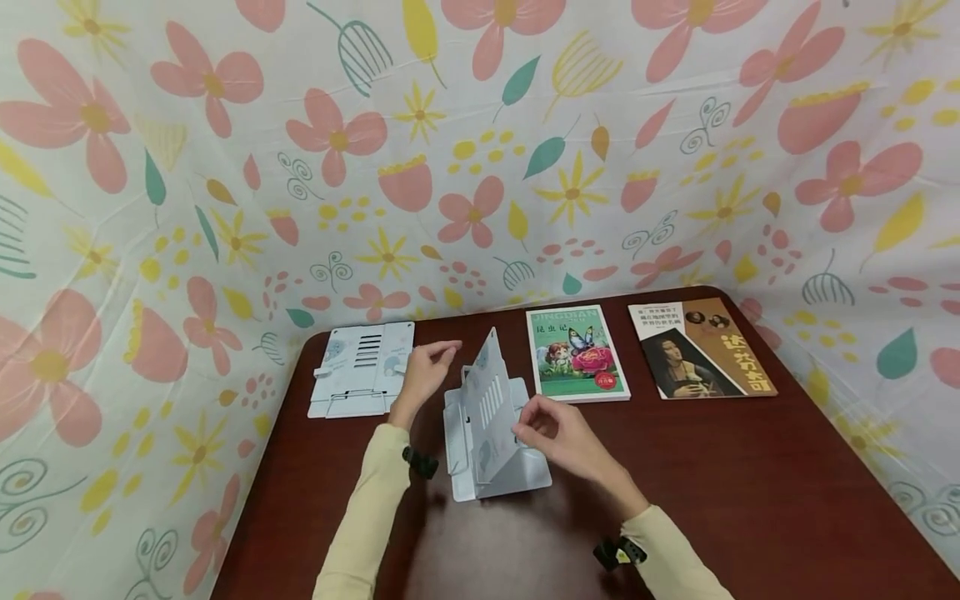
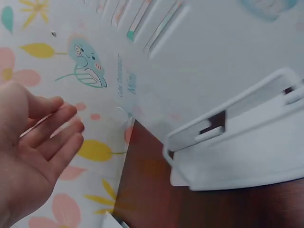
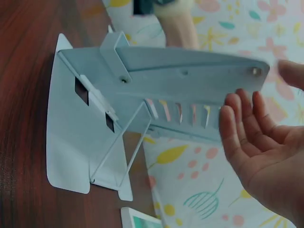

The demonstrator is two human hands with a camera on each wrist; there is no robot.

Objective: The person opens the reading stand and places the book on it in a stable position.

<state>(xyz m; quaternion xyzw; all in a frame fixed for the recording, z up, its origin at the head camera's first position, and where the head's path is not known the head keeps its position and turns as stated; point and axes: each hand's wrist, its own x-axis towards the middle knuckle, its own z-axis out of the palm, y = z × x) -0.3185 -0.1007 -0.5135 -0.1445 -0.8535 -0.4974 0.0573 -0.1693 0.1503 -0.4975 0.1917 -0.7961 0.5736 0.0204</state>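
Book stand [image 1: 498,429] is on the desk [image 1: 697,483] right btwn your hands, set up: panel [image 2: 204,61] rising steeply off the base [image 3: 66,142], long axis running up from it, printed face to your L, back w/ strut to your R. Your R hand [image 1: 564,437] is nearer, fingertips just beside the panel's edge; can't tell if they touch. Your L hand [image 1: 427,375] is apart, off its L side twd the far end. Both are released, fingers loosely bent, nothing held. Further out: a 2nd stand [image 1: 341,375] flat far L, green book [image 1: 551,379] just beyond to the R, then brown book [image 1: 738,333] far R.
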